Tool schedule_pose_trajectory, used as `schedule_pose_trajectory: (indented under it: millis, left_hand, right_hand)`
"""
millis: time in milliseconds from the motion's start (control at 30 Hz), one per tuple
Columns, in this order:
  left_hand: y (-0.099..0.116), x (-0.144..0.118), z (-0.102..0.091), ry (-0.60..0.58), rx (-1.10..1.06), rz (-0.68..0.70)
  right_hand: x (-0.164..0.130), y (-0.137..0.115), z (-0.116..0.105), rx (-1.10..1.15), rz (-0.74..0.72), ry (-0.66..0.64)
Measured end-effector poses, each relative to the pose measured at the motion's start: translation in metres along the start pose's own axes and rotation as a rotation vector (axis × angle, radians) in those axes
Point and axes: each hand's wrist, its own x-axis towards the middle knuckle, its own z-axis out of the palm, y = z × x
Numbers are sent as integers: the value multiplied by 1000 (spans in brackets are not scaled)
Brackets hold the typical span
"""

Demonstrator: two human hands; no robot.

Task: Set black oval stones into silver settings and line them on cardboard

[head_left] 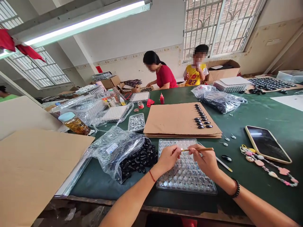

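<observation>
Over a clear plastic tray (187, 186) with rows of small round silvery pieces, both my hands meet. My right hand (205, 160) grips a thin brown wooden-handled brush (208, 149), its tip pointing left toward my other hand. Thumb and fingers of my left hand (169, 157) are pinched at that tip; what they hold is too small to make out. Left of the tray, a heap of glossy black oval pieces (139, 157) spills from a clear plastic bag (118, 143). Just beyond the tray lies a stack of cardboard sheets (170, 118) bearing several black ovals (200, 115).
At right lie a phone (268, 143), a beaded strap (260, 162) and a white stick (223, 164). A tub of silvery pieces (136, 122) and a red bottle (162, 98) stand farther back. A jar (74, 123) leans at left. Two people are across the table.
</observation>
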Motion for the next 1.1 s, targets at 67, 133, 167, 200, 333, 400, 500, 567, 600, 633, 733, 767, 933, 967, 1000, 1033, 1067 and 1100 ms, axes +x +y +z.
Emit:
schedule_pose_trajectory:
  millis: [67,133,167,200,333,400,500,567,600,633,733,767,933,967,1000,1033,1067,1100]
  left_hand:
    - [1,-1,0,33,48,25]
    - [3,-2,-2,97,148,67]
    - [3,-2,-3,131,196,83]
    - [4,-2,-4,152,218,89]
    - [5,2,-11,129,-134,-68]
    - [5,5,-13,145,-434,-170]
    - [5,8,-9,69,-741,-244]
    - [6,8,-2,-11,-826,-275]
    - [6,7,2,-18,-837,-291]
    - [6,6,6,-2,-829,-304]
    - [2,7,5,81,-658,-272]
    - [-1,8,-2,125,-562,-226]
    - [-16,30,-86,555,42,-55]
    - [-19,34,-106,635,204,-54]
    - [-21,36,-124,693,381,-69]
    - [-23,36,-137,730,541,-87]
    - [-24,35,-144,726,672,-103]
    - [-26,31,-145,688,767,-112]
  right_hand:
    - [0,0,1,-25,11,-3]
    - [1,-1,0,-54,-13,-27]
    - [1,-1,0,-69,-25,-33]
    - [1,-1,-1,-80,-30,-36]
    - [1,0,-3,-69,54,-14]
    - [2,1,-4,-2,130,20]
    - [3,-1,-4,140,205,62]
    - [4,-3,-3,210,223,65]
    - [4,-4,-3,235,230,67]
    - [5,-5,-3,256,238,75]
    - [8,-7,-8,307,262,151]
    - [9,-6,-11,319,264,191]
    - [11,-3,-27,323,269,293]
    - [11,-3,-28,316,268,288]
    - [10,-2,-29,307,266,281]
    - [10,-2,-29,296,262,271]
    - [9,-2,-29,284,259,260]
    - [8,-2,-29,272,255,249]
